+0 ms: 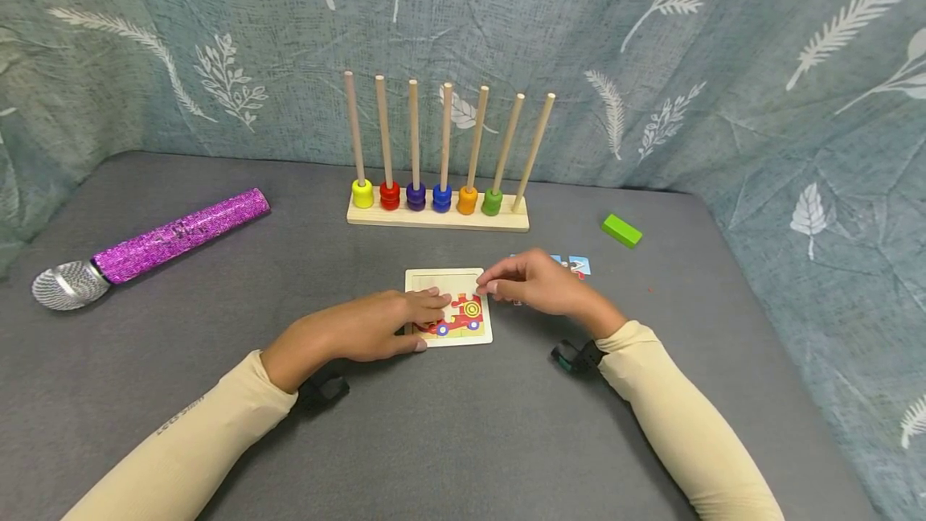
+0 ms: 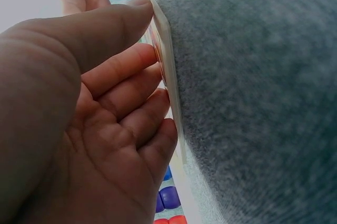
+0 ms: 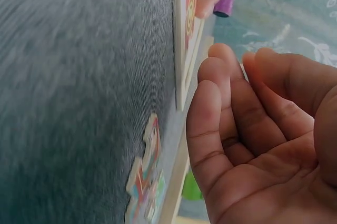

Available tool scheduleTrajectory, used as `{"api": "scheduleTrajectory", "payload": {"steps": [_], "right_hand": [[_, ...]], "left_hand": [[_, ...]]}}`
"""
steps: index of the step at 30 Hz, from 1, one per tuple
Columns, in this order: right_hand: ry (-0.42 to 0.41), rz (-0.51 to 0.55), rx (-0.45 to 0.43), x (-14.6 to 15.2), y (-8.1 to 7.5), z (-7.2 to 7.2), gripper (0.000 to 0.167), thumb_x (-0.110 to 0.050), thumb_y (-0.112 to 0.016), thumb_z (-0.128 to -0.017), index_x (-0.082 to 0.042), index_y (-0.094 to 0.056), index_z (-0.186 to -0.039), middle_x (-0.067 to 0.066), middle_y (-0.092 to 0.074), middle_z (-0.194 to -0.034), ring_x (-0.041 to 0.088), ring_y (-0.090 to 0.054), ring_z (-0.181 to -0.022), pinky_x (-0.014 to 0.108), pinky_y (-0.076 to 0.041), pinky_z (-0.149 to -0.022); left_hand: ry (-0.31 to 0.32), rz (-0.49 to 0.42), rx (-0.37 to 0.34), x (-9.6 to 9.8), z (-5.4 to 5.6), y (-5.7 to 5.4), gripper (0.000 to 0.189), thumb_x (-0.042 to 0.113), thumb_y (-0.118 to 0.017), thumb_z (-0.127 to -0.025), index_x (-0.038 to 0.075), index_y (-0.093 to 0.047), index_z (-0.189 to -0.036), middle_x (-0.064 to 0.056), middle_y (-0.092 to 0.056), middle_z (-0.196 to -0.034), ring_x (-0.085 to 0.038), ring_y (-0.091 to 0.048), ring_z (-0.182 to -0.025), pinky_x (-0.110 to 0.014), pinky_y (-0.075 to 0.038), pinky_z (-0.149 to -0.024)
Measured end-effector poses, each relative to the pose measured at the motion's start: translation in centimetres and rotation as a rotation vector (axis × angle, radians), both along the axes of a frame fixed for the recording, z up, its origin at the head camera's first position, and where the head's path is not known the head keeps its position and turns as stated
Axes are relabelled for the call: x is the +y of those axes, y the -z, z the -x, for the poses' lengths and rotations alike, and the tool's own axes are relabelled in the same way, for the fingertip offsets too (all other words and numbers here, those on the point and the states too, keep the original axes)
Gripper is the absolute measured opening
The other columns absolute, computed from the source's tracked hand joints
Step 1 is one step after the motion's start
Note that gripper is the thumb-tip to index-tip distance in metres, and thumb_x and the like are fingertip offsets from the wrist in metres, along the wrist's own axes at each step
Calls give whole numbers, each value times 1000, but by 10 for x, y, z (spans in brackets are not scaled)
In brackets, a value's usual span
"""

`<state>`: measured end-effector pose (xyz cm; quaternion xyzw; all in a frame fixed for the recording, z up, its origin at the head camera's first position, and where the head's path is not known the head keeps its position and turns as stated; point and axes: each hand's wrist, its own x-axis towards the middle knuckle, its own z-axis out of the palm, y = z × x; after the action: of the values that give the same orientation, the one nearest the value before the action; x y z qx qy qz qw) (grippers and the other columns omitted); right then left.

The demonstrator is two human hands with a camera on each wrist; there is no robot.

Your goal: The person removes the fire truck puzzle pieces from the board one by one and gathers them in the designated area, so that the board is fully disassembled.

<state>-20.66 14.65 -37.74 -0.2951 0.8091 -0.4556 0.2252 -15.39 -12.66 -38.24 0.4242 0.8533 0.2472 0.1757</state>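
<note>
A square wooden puzzle board (image 1: pixel 436 279) lies flat, its lower part showing a red and yellow vehicle picture and its upper part bare wood. My left hand (image 1: pixel 376 326) rests on the board's left side, its fingers extended across the pieces and the thumb at the near edge. Over the board's upper right edge is my right hand (image 1: pixel 542 284), fingers bent and thumb tip close to the index finger. Whether a piece sits between those tips is hidden. Loose puzzle pieces (image 3: pixel 145 176), partly under the right hand, lie right of the board.
Behind the board stands a wooden rack (image 1: pixel 437 219) with upright pegs and coloured beads. A purple glitter microphone (image 1: pixel 181 237) lies at the left. At the right is a green block (image 1: pixel 621 231). A patterned cloth (image 1: pixel 506 30) hangs at the back.
</note>
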Motion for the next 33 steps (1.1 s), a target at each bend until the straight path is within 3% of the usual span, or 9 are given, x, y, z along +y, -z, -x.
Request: {"api": "scheduleTrajectory", "payload": {"steps": [6, 9, 16, 24, 33], "right_hand": [[-32, -22, 24, -9, 2, 1, 21, -2, -61, -94, 2, -70, -112, 7, -72, -104, 9, -64, -89, 25, -51, -73], [-38, -38, 31, -13, 1, 0, 21, -3, -62, -94, 2, -70, -112, 6, -72, -105, 11, -66, -93, 27, -52, -78], [-19, -58, 28, -14, 0, 0, 20, -2, -62, -93, 3, -70, -111, 8, -72, -105, 12, -66, -93, 27, -53, -78], [-32, -122, 84, -15, -2, 1, 22, -3, -60, -94, 1, -69, -115, 6, -71, -108, 13, -66, -95, 28, -52, -79], [-22, -162, 140, -14, -4, -2, 21, -5, -61, -94, -1, -71, -112, 2, -72, -103, 7, -62, -84, 26, -50, -72]], "left_hand": [[-10, 17, -23, 0, 0, -1, 50, 14, -65, -95, 0, -50, -140, -12, -41, -150, -29, -30, -141, -50, -31, -109], [-13, 18, -28, 0, 0, -1, 50, 14, -65, -94, 1, -50, -141, -12, -41, -149, -29, -30, -141, -51, -30, -109], [-14, 20, -21, 0, -1, -1, 51, 14, -65, -94, 0, -50, -141, -13, -40, -149, -30, -31, -141, -53, -31, -108], [-11, 9, -19, 0, 0, -1, 49, 13, -65, -94, 0, -51, -139, -13, -42, -149, -30, -31, -141, -52, -31, -108], [3, -3, -7, 0, 1, -1, 47, 13, -66, -94, 0, -54, -137, -13, -42, -148, -31, -32, -140, -53, -31, -108]]}}
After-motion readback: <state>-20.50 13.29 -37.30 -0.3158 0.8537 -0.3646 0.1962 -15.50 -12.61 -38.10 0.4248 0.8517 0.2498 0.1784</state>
